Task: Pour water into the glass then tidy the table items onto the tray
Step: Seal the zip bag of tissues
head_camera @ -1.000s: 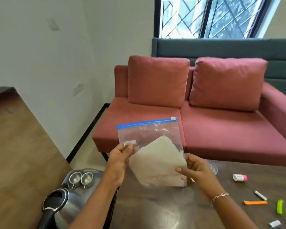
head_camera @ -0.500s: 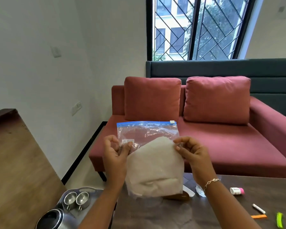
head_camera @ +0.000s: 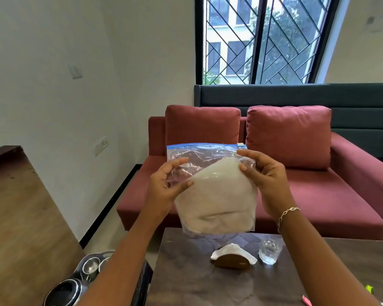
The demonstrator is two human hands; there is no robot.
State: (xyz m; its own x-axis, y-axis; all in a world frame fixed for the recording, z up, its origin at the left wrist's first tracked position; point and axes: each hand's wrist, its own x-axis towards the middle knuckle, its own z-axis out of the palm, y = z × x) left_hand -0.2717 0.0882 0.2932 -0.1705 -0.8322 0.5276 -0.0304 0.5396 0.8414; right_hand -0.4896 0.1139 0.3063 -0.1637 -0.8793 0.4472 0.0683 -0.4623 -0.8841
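White wall at left, red sofa (head_camera: 318, 191) behind.

Lower left of frame: tray (head_camera: 106, 253) beside counter (head_camera: 208, 288), carries kettle (head_camera: 64, 291) and steel cups (head_camera: 90, 265); probably destination for loose items.

Left hand (head_camera: 164, 186): thumb and fingers pinch left side of zip bag (head_camera: 215, 195).

Bag in centre of frame, lifted above counter, white soft content inside. Held upright by both sides, likely so content settles down.

Right hand (head_camera: 265, 175) pinches upper right part.

Lower centre: napkin holder (head_camera: 232, 262), then glass (head_camera: 269, 252) with water; pouring seems done.
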